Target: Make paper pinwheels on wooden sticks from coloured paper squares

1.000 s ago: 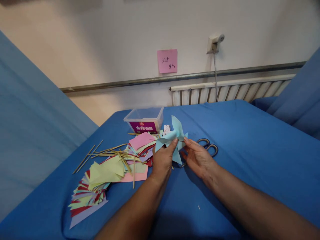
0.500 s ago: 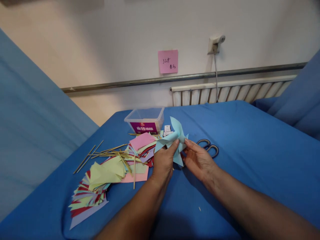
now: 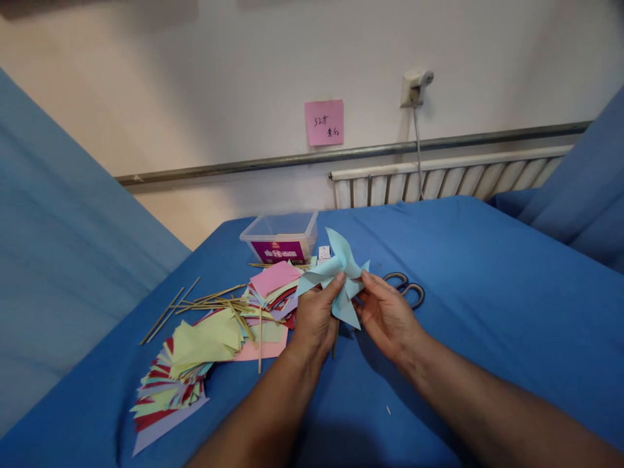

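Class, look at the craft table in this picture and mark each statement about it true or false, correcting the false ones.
1. Both hands hold a light blue paper pinwheel. True: the left hand and the right hand grip it above the blue cloth.
2. The scissors lie to the left of the coloured paper. False: they lie just beyond the right hand, to the right.
3. A clear plastic box stands at the far edge of the cloth. True.
4. The note on the wall is green. False: it is pink.
5. Thin wooden sticks lie scattered by the paper pieces. True.
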Action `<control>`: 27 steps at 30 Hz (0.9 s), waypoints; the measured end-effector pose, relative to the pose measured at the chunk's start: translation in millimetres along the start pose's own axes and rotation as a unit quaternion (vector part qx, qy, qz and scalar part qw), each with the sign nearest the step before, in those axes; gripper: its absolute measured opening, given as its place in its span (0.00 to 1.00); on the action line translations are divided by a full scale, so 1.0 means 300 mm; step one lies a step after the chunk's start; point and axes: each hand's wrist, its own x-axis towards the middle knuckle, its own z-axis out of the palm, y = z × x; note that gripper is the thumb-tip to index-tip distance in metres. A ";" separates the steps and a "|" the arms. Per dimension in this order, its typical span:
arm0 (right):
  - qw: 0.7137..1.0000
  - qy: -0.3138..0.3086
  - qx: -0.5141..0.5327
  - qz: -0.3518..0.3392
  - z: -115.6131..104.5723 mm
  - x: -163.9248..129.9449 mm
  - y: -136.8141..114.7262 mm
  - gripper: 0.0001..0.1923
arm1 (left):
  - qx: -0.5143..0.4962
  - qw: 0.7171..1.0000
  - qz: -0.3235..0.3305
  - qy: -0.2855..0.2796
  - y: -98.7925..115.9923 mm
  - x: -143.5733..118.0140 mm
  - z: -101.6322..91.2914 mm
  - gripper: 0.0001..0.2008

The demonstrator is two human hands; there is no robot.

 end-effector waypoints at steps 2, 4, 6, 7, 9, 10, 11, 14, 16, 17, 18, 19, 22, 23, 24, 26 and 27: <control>0.996 0.014 -0.060 -0.062 0.004 -0.008 -0.002 0.08 | -0.010 1.000 -0.016 0.006 0.009 0.010 -0.007 0.18; 0.978 0.023 -0.153 -0.139 0.002 -0.008 -0.009 0.09 | -0.023 0.999 -0.030 0.010 0.020 0.019 -0.014 0.17; 0.942 0.024 -0.250 -0.225 -0.005 -0.002 -0.022 0.08 | -0.040 0.998 -0.050 0.002 0.030 0.027 -0.019 0.15; 0.917 0.021 -0.294 -0.269 -0.009 0.002 -0.030 0.09 | -0.048 0.997 -0.059 -0.003 0.035 0.029 -0.020 0.14; 0.860 0.010 -0.375 -0.347 -0.016 0.011 -0.049 0.12 | -0.054 0.996 -0.069 -0.009 0.041 0.030 -0.020 0.14; 0.830 0.005 -0.412 -0.376 -0.018 0.014 -0.057 0.13 | -0.052 0.996 -0.070 -0.009 0.042 0.029 -0.019 0.15; 0.802 0.000 -0.446 -0.397 -0.020 0.017 -0.063 0.14 | -0.048 0.996 -0.068 -0.010 0.041 0.027 -0.018 0.16; 0.745 -0.008 -0.510 -0.430 -0.019 0.020 -0.071 0.15 | -0.036 0.996 -0.074 -0.021 0.033 0.020 -0.016 0.19; 0.724 -0.011 -0.528 -0.444 -0.019 0.020 -0.068 0.12 | -0.038 0.995 -0.085 -0.036 0.024 0.014 -0.014 0.19; 0.716 -0.015 -0.533 -0.450 -0.020 0.020 -0.065 0.11 | -0.040 0.994 -0.092 -0.042 0.019 0.010 -0.012 0.19; 0.709 -0.018 -0.538 -0.456 -0.021 0.020 -0.063 0.09 | -0.044 0.993 -0.102 -0.049 0.015 0.006 -0.011 0.19; 0.702 -0.019 -0.543 -0.461 -0.022 0.020 -0.061 0.08 | -0.047 0.991 -0.113 -0.055 0.011 0.002 -0.009 0.18; 0.682 -0.015 -0.554 -0.478 -0.026 0.018 -0.059 0.07 | -0.053 0.985 -0.150 -0.063 0.003 -0.010 -0.006 0.15; 0.676 -0.012 -0.557 -0.483 -0.027 0.017 -0.059 0.07 | -0.055 0.984 -0.157 -0.061 0.001 -0.013 -0.005 0.14; 0.670 -0.009 -0.560 -0.487 -0.028 0.015 -0.060 0.06 | -0.055 0.984 -0.162 -0.057 0.000 -0.016 -0.004 0.14; 0.662 -0.006 -0.565 -0.493 -0.028 0.012 -0.062 0.06 | -0.056 0.984 -0.164 -0.048 -0.003 -0.019 -0.003 0.14; 0.660 -0.005 -0.567 -0.493 -0.028 0.010 -0.063 0.06 | -0.058 0.984 -0.165 -0.044 -0.004 -0.020 -0.002 0.14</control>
